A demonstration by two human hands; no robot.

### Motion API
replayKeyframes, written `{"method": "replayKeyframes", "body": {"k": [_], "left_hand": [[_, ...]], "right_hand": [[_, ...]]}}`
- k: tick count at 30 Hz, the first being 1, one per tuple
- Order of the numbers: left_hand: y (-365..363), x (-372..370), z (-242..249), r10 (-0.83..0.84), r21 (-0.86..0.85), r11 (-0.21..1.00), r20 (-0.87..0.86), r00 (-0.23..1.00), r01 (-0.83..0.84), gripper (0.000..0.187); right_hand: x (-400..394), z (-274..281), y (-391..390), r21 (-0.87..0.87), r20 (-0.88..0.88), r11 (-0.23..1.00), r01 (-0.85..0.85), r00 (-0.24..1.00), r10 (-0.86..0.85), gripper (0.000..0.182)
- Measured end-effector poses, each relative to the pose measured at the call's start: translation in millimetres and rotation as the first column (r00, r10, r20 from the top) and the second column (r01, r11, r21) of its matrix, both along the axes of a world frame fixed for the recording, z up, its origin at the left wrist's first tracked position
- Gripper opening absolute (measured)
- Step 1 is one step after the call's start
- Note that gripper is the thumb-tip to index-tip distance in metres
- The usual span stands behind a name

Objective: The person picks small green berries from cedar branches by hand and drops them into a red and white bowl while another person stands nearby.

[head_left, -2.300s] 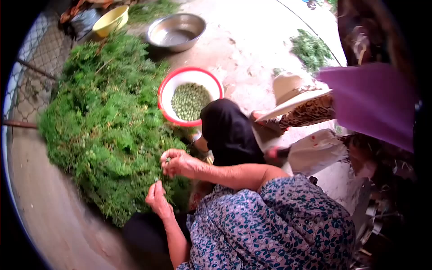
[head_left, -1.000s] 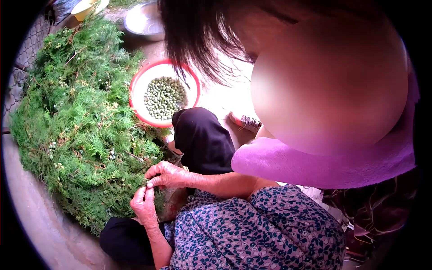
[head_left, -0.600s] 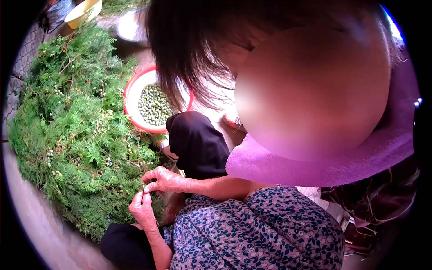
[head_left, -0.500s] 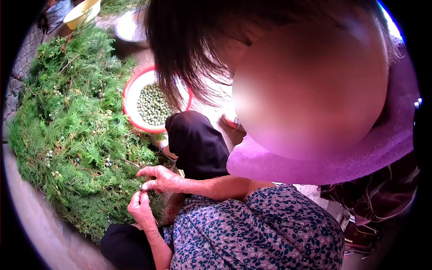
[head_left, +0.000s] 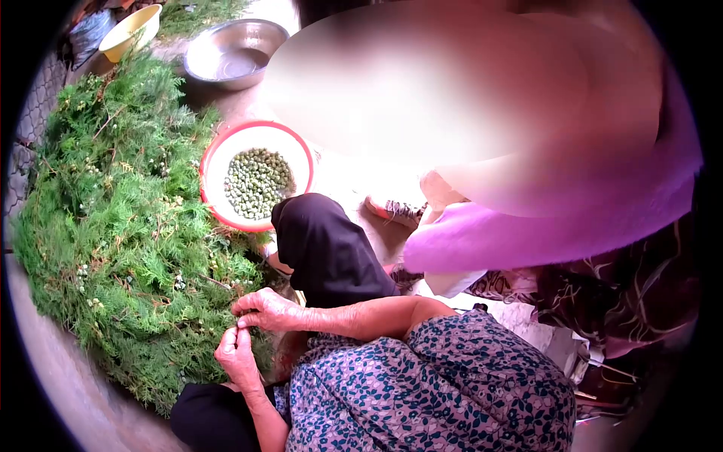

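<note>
Grey concrete ground (head_left: 361, 177), worn and patchy, makes up the working surface, and the place looks to be an outdoor yard, with wire mesh fencing (head_left: 34, 113) running along the left edge. A big heap of green cypress-like branches (head_left: 120, 218) lies spread over the ground on the left, dotted with small pale cones. The left hand (head_left: 237, 354) and the right hand (head_left: 267, 310) meet at the near edge of that heap, fingertips touching, both pinched shut on a small green sprig (head_left: 242, 325) held between them; the sprig itself is too small to make out in detail. Beyond the hands, past a bent knee in black trousers (head_left: 324, 248), a white basin with a red rim (head_left: 215, 154) stands on the concrete, touching the edge of the heap, and holds a layer of small green cones (head_left: 257, 183). Farther back sits a steel bowl (head_left: 233, 53) with a little water in it, and a yellow bowl (head_left: 132, 30) rests at the far corner beside the branches. More loose greenery lies at the top of the view behind the bowls. A second person in a purple sleeve (head_left: 527, 233) and a dark patterned garment leans in from the right, filling much of that side. A blue floral sleeve (head_left: 429, 392) covers the near arms.
</note>
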State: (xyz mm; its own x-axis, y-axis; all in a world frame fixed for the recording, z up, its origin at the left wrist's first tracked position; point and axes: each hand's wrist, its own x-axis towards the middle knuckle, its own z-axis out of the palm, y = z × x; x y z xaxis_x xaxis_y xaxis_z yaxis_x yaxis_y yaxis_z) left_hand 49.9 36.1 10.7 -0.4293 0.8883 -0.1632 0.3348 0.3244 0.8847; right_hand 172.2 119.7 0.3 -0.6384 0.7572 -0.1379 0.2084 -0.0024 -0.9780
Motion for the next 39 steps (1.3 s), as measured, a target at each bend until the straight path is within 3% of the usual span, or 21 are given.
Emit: {"method": "replayKeyframes", "body": {"k": [2, 3, 7, 10, 11, 17, 21, 25, 37, 39], "left_hand": [[1, 0, 4, -0.021, -0.011, 1.000, 0.029, 0.999, 0.022, 0.018], [3, -1, 2, -0.040, -0.029, 0.999, 0.022, 0.999, 0.041, 0.019], [2, -4, 4, -0.100, 0.006, 0.995, 0.034, 0.994, 0.100, 0.020], [4, -5, 5, -0.172, 0.039, 0.984, 0.019, 0.985, 0.171, 0.017], [5, -5, 3, -0.161, 0.057, 0.986, 0.062, 0.985, 0.158, 0.016], [16, 11, 14, -0.167, 0.057, 0.985, 0.068, 0.984, 0.164, 0.016], [13, 11, 3, -0.172, 0.079, 0.982, -0.012, 0.985, 0.173, 0.012], [11, 15, 4, -0.132, 0.132, 0.983, 0.019, 0.991, 0.128, 0.010], [10, 15, -4, -0.146, 0.083, 0.986, 0.025, 0.989, 0.144, 0.008], [10, 15, -4, -0.141, 0.083, 0.987, 0.019, 0.990, 0.139, 0.007]], "right_hand": [[-2, -15, -3, 0.192, -0.070, 0.980, 0.058, 0.997, -0.045, 0.032], [2, -2, 2, 0.051, 0.002, 0.998, -0.033, 0.999, 0.032, 0.034], [6, 3, 2, 0.117, -0.063, 0.993, 0.000, 0.998, 0.008, 0.032], [13, 10, 3, 0.160, 0.007, 0.986, -0.045, 0.999, 0.044, 0.031], [13, 11, 2, 0.020, 0.058, 0.999, -0.036, 0.998, 0.035, 0.030], [26, 31, 5, -0.209, 0.048, 0.974, 0.082, 0.996, -0.074, 0.026], [28, 22, 1, -0.199, 0.060, 0.977, 0.070, 0.996, -0.059, 0.024], [29, 26, -3, -0.203, 0.050, 0.977, 0.062, 0.997, -0.053, 0.026], [32, 26, -4, -0.269, 0.056, 0.957, 0.108, 0.994, -0.097, 0.027], [32, 23, -4, -0.200, 0.065, 0.974, 0.103, 0.994, -0.091, 0.031]]}}
